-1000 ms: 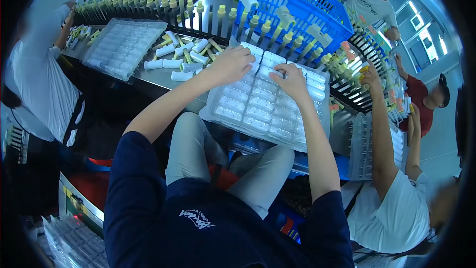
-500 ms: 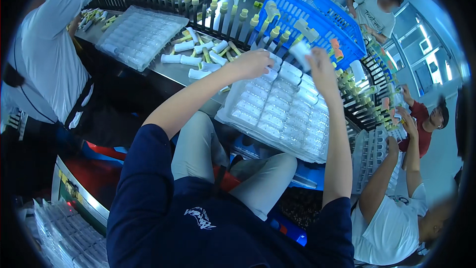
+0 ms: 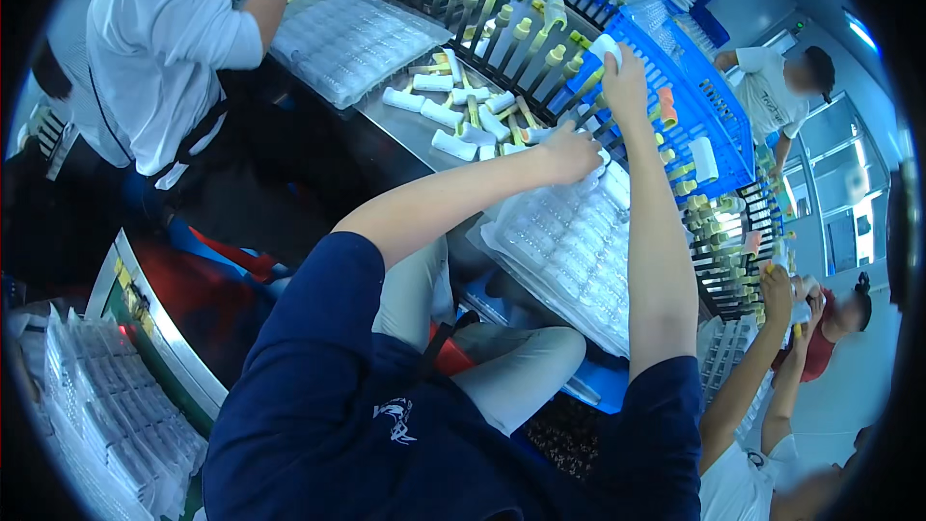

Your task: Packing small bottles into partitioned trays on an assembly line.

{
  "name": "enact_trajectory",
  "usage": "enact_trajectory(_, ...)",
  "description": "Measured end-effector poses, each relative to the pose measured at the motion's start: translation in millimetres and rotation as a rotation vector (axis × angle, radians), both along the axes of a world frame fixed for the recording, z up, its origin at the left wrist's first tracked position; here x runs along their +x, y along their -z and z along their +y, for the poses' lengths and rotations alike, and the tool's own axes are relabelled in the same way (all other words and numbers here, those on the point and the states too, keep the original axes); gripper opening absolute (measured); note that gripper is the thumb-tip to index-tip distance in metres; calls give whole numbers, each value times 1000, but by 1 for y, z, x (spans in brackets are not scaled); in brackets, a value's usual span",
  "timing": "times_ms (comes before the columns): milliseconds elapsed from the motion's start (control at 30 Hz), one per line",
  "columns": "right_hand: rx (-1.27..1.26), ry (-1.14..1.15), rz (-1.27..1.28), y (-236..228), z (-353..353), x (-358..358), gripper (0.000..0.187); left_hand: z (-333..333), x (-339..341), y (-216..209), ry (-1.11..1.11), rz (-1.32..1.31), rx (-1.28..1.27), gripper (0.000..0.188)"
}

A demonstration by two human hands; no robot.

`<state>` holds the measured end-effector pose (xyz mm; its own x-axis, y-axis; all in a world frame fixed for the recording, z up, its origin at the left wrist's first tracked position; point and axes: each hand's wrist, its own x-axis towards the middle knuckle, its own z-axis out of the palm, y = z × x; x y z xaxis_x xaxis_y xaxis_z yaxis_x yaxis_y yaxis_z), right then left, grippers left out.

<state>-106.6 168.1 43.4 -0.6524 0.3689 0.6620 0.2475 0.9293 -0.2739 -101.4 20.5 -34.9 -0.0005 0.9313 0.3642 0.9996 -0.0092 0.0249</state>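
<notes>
My right hand is raised at the black peg rack, its fingers closed on a white curved plastic piece. That piece is beside the yellow-green tops of the pegs. Lower down, my left hand bends over the far edge of a clear plastic tray, fingers drawn together. A bit of white, seemingly another such piece, shows at its fingertips, and the hand hides the rest. The tray has rows of moulded pockets and lies in front of me, partly behind my right forearm.
Loose white tubes and yellow-green sticks lie on the metal bench left of my hands. Behind the pegs stands a blue crate. Another clear tray lies near a co-worker in white. Other people work at the right.
My right hand has lifted the white piece from above the tray to the peg tops. My left hand remains at the tray's far edge. The whole view has shifted.
</notes>
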Motion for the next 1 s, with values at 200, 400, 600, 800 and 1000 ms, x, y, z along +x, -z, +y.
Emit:
enact_trajectory(200, 153, -136, -53, 3, -31, 6, 58, -5, -8, -3, 85, -80, 56, 24)
enact_trajectory(400, -80, -191, 172, -52, -106, 136, 36, -36, -53, -76, -13, -223, 378, 21)
enact_trajectory(600, -525, -40, 221, -19, -118, 217, 23, 8, -104, -115, -344, -543, 630, 33)
enact_trajectory(800, -568, 33, 210, -6, -151, 258, 21, 59, -142, -137, -506, -301, 367, 17)
enact_trajectory(1000, -573, 130, 244, 0, -162, 300, 19, 47, -215, -143, -613, -176, 98, 24)
